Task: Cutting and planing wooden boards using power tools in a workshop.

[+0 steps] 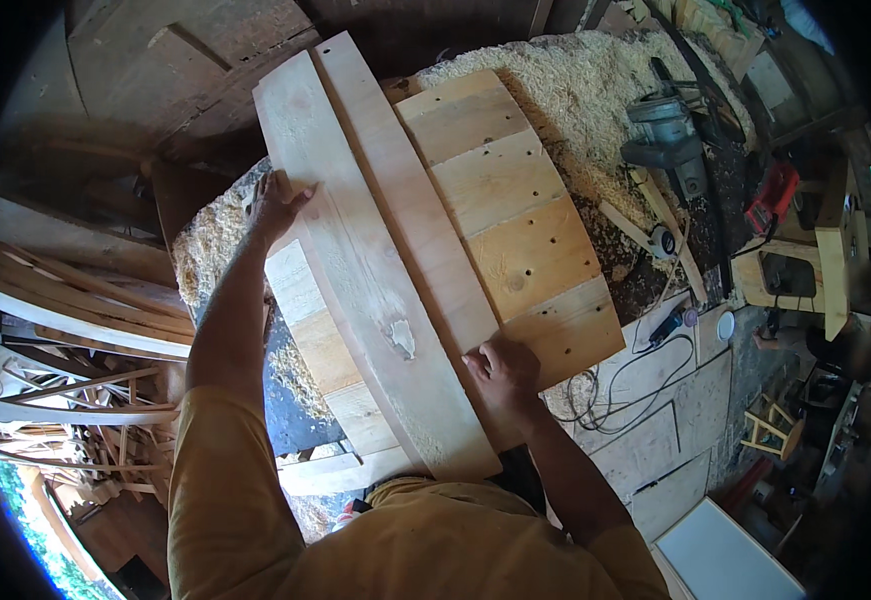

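Wide plank (365, 230): pale wood, long, straight-edged, smooth-looking face, faint lengthwise grain; one irregular whitish patch toward the near end. Narrower board (410, 200), pinkish-tan, runs along its right side, small dark hole at far end. Both lie slantwise across a panel (530, 255) of joined yellowish slats with dark round holes, on the table (300, 425); curly, fluffy shavings (575, 85) heaped beyond. Left hand (277, 208): grip closed on plank's left edge, thumb on top. Right hand (505, 372): fingers curled, at narrower board; cannot tell whether grasping.
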A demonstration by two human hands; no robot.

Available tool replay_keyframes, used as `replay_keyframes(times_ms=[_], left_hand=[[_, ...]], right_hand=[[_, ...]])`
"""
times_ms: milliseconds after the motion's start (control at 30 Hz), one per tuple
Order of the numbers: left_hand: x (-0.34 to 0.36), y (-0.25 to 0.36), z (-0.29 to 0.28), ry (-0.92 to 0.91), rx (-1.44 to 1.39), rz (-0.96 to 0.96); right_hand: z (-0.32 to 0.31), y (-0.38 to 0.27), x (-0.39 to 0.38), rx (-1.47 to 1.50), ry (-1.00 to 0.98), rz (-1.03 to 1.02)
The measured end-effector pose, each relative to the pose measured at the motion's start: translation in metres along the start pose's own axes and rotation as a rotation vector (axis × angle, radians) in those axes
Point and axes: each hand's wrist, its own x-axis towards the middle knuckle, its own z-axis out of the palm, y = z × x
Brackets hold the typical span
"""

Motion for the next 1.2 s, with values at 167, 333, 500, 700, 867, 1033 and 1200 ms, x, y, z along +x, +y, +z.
replay_keyframes(times_ms=[167, 333, 500, 700, 867, 1033, 1200], left_hand=[[0.022, 0.001, 0.017, -0.019, 0.046, -0.017], [0.005, 0.019, 0.014, 0.052, 0.103, -0.027], [-0.033, -0.096, 0.017, 0.400, 0.498, 0.094], [-0.189, 0.194, 0.035, 0.107, 0.247, -0.144], [-0.202, 0.213, 0.029, 0.045, 0.233, -0.194], [-0.205, 0.211, 0.027, 0.020, 0.230, -0.205], [-0.207, 0.211, 0.030, 0.019, 0.238, -0.217]], right_hand=[[0.012, 0.014, -0.011, -0.021, 0.043, 0.010], [0.000, 0.003, 0.000, 0.017, 0.032, 0.048], [0.007, -0.022, 0.013, 0.125, -0.040, -0.059], [-0.024, -0.002, 0.012, 0.062, -0.158, 0.095], [-0.054, 0.035, 0.048, 0.202, -0.254, 0.274], [-0.171, 0.103, 0.202, -0.420, 0.036, -0.044], [-0.190, 0.155, 0.272, -0.901, -0.434, 0.104]])
